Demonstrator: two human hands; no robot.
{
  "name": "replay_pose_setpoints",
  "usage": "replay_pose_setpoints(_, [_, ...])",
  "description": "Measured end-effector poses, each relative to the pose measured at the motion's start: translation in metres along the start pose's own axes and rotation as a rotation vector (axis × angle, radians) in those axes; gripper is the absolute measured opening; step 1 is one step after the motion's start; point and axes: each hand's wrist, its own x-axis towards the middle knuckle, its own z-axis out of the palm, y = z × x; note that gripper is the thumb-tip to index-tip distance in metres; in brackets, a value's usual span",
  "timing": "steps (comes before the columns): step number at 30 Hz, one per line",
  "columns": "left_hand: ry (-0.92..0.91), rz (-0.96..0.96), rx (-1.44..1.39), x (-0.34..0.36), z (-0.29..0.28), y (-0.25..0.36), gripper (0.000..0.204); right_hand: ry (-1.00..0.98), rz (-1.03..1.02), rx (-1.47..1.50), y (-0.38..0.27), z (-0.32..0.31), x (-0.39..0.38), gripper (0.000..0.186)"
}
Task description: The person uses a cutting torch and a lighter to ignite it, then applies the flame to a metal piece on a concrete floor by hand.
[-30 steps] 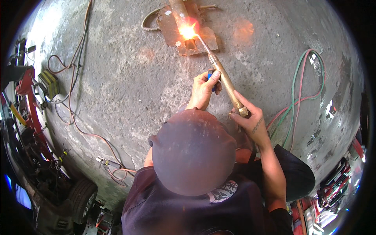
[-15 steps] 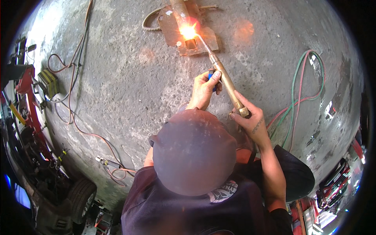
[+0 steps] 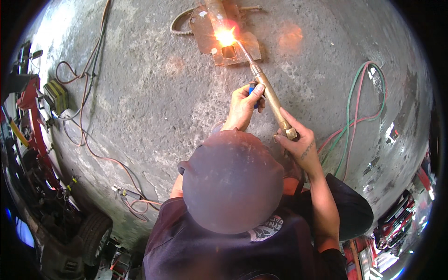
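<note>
Neither of my own hands shows. A co-worker in a dark cap [image 3: 233, 186] crouches below, back toward me. The co-worker's right hand [image 3: 301, 142] is round the rear end of a brass gas torch [image 3: 273, 100]. Their left hand [image 3: 242, 105] steadies its middle and also holds a small blue thing [image 3: 254, 91] whose kind I cannot make out. At the torch's tip a bright glow [image 3: 225, 36] lies on a rusty metal plate [image 3: 203, 35] with a squarish hole. A round bar or pipe [image 3: 214, 9] meets the glow, which hides the joint.
Green and red hoses [image 3: 350, 116] loop across the concrete floor [image 3: 154, 93] on the right. Brown and dark cables [image 3: 86, 79] run down the left, beside a yellow-and-black block [image 3: 57, 99]. A red lift arm [image 3: 32, 112] and a tyre [image 3: 95, 235] stand at the left edge.
The view has shifted very slightly. The co-worker's hands keep their hold on the torch, and the glow stays at the same spot on the metal.
</note>
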Motion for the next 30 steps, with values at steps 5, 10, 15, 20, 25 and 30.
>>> replay_pose_setpoints(5, [-0.004, -0.004, -0.005, 0.000, -0.001, 0.000, 0.027, 0.017, -0.013, -0.027, -0.001, 0.002, 0.001, 0.066])
replay_pose_setpoints(10, [0.007, -0.014, -0.008, 0.000, 0.002, 0.002, 0.027, 0.006, -0.029, -0.033, 0.000, -0.001, 0.000, 0.065])
replay_pose_setpoints(15, [-0.017, -0.002, -0.027, 0.001, -0.001, -0.001, 0.027, -0.022, -0.006, 0.051, -0.004, -0.002, -0.001, 0.059])
replay_pose_setpoints(20, [-0.017, -0.002, -0.019, 0.002, -0.002, -0.002, 0.027, -0.026, 0.005, 0.084, -0.006, -0.002, -0.001, 0.056])
replay_pose_setpoints(25, [-0.018, 0.003, -0.020, 0.002, -0.001, 0.000, 0.028, -0.025, -0.036, 0.040, -0.004, -0.002, 0.000, 0.055])
replay_pose_setpoints(30, [-0.019, 0.008, 0.008, 0.002, 0.000, 0.001, 0.027, -0.012, -0.028, 0.043, -0.003, -0.002, -0.001, 0.055])
